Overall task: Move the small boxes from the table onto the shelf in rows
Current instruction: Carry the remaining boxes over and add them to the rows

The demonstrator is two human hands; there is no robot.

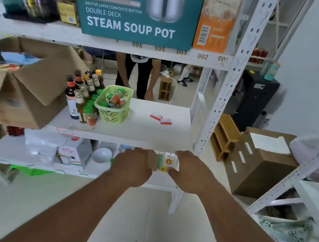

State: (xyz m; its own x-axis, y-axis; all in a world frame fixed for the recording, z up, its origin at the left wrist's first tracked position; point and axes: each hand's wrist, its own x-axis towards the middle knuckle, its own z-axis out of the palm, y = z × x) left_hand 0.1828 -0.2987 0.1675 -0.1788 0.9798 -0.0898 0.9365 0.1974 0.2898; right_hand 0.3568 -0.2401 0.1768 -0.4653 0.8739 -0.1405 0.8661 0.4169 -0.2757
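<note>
Shelf [152, 138] edge hiding hands' [132, 166] load

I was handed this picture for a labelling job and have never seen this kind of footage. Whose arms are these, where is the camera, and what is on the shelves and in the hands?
There is no machine here. A person wears a wide-angle camera on the head, so you look down their own arms. The left hand and right hand together hold a stack of small boxes just in front of the middle shelf. Two small red and white boxes already lie side by side on that shelf. To their left stand a green basket of small jars and a cluster of sauce bottles. A large steam soup pot box sits on the shelf above. Another person stands behind the rack.
</note>
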